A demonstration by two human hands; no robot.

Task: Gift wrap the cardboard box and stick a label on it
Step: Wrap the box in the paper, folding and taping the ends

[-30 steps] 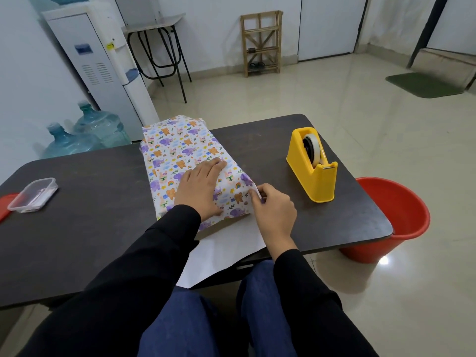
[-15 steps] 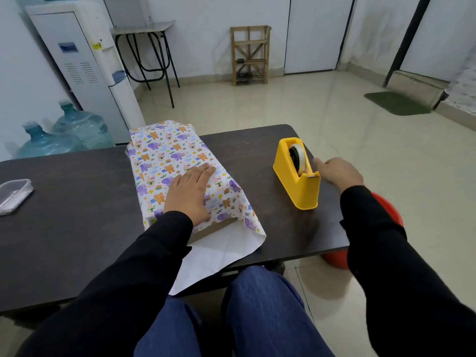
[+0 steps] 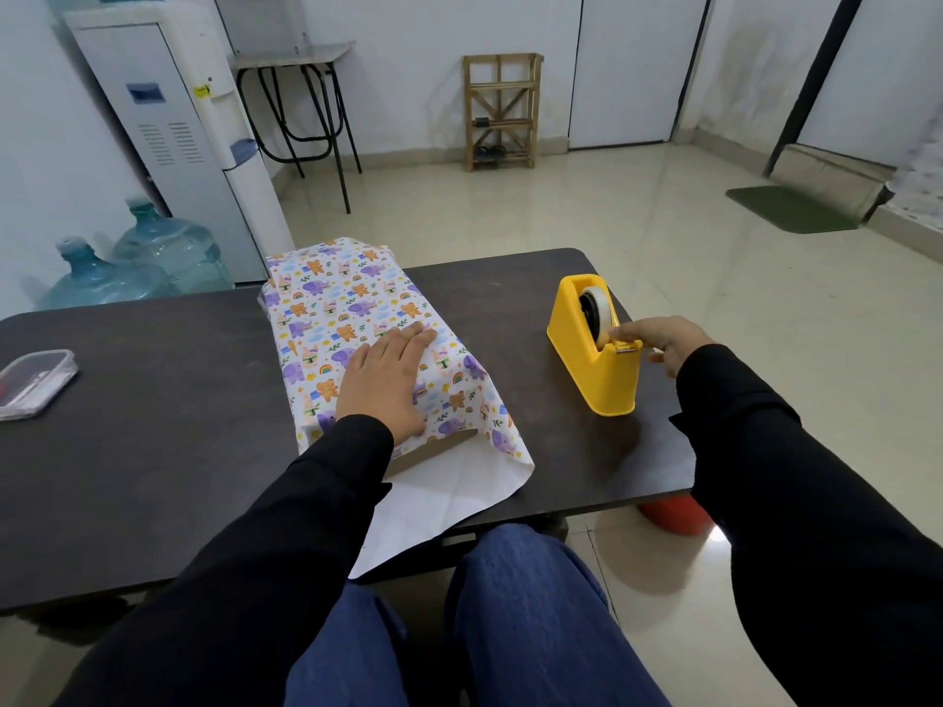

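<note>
Fingers (image 3: 631,332) of right hand (image 3: 663,343) pinch tape (image 3: 600,309) at dispenser (image 3: 587,382).
Left hand (image 3: 382,382) lies flat, fingers together, on wrapped box (image 3: 331,308).

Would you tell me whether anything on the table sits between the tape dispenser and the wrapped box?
Nothing visible does: only bare table separates the tape dispenser from the wrapped box, which the left hand holds down.

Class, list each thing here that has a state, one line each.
Cardboard box in animal-print wrapping paper: near end unwrapped, flap loose.
Yellow plastic tape dispenser: upright, roll loaded.
Left hand: flat, pressing the paper.
Right hand: at dispenser's cutter; grip unclear.
Clear plastic container: lid on.
</note>
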